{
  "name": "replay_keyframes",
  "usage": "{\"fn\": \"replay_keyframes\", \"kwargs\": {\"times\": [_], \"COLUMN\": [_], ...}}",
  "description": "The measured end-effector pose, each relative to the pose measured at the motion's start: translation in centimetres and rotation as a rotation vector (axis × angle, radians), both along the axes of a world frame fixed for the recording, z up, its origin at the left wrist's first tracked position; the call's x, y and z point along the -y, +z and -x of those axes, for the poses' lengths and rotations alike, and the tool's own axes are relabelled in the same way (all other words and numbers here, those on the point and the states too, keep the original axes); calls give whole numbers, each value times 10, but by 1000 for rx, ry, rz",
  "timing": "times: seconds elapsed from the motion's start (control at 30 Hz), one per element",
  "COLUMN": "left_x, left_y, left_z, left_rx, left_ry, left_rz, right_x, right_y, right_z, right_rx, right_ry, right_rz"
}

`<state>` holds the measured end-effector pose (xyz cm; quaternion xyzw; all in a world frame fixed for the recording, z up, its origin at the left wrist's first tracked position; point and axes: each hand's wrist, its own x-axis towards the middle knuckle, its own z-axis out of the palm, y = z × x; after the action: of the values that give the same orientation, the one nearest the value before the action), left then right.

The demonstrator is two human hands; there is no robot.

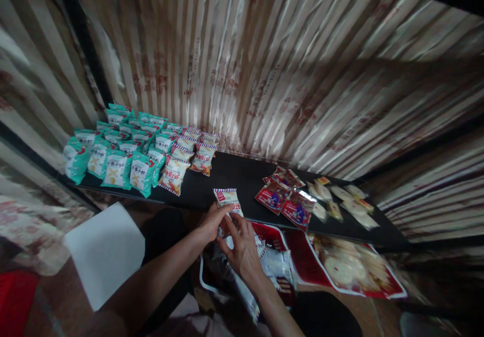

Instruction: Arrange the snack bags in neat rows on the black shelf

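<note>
Now pinching a small white plastic packet with striped ends [227,196] in the left hand [212,222] at the near edge of the black shelf [245,176], with unclear grip for the right hand [243,248], matching packets [174,174] already standing left, perhaps more unplaced in the near red container [274,232].

Black shelf [242,174] under teal bags [115,169], white bags [174,174], red packets [270,195], pale packs [352,207]

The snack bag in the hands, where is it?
In the head view, the snack bag is near the centre, by the black shelf, right of the cream bags, left of the red packets.
</note>
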<state>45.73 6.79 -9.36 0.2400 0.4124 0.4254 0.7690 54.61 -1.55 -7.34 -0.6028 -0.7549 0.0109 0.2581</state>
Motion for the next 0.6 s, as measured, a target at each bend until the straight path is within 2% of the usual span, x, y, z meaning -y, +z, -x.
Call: {"fn": "replay_keyframes", "kwargs": {"times": [0.1,0.23,0.3,0.37,0.47,0.53,0.6], "left_x": [-16,-32,-39,-45,-56,-66,-75], "left_y": [1,5,8,10,13,13,13], "left_z": [8,18,23,27,33,36,38], "left_rx": [52,85,79,69,41,-43,-235], "left_ry": [4,-26,-21,-29,-75,-86,-34], "left_rz": [6,46,64,61,-11,-109,-259], "right_x": [-18,-52,-67,-79,-91,-100,-113], "right_y": [-2,-7,-7,-3,3,4,1], "right_z": [-5,-15,-18,-17,-13,-8,-2], "right_rx": [-178,-470,-625,-829,-1132,-1216,-1231], "right_ry": [41,-219,-320,-273,-99,-87,-130], "right_rz": [30,29,119,329,621,644,575]}}
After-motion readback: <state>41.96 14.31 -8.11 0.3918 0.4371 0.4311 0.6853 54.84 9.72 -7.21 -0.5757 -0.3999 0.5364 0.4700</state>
